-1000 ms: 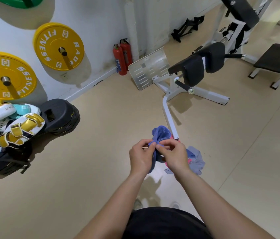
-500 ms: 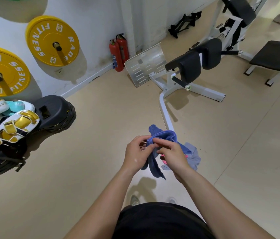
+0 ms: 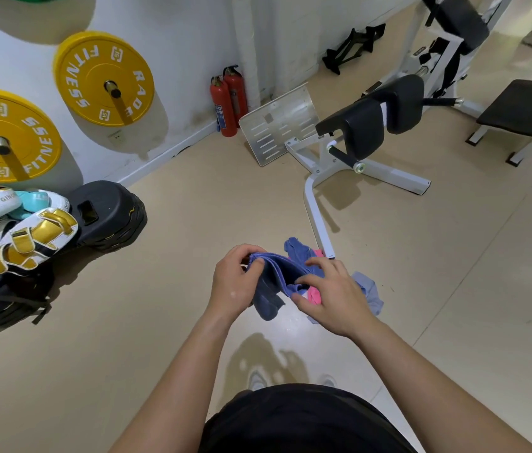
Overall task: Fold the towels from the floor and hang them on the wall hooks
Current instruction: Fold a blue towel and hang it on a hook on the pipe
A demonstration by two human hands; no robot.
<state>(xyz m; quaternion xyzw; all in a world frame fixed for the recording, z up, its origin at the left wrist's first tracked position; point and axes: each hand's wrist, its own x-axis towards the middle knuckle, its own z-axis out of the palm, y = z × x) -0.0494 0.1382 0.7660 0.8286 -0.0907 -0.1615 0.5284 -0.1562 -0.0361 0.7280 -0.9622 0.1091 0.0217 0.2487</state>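
Blue towel (image 3: 273, 281) of soft, matte cloth hangs bunched between both hands, held above the beige floor (image 3: 160, 322) in front of the person's waist. The left hand (image 3: 237, 284) pinches its stitched top edge, thumb against curled fingers. The right hand (image 3: 335, 297) clasps the other end, fingers bent over the folds and thumb pressing from below. A loose, creased tail droops beneath the left hand.

Just under the right hand, a bright pink towel (image 3: 314, 295) and a pale grey-blue towel (image 3: 371, 291) lie crumpled on the smooth, faintly glossy floor, beside the foot of a white metal bench frame (image 3: 315, 217) that carries 2 black padded cushions (image 3: 372, 122). A slotted, shiny metal plate (image 3: 277, 125) leans at its far end.

Against the white wall stand 2 red cylindrical fire extinguishers (image 3: 229, 101); their labels are too small to read. 2 round yellow weight plates (image 3: 94, 76) sit on wall pegs, each printed "RADE FITNESS" in white. Below them, white-and-gold strapped pads (image 3: 29, 240) are heaped with teal ones; 1 shows the letters "GINC". A black rounded pad (image 3: 107, 214) rests next to them.
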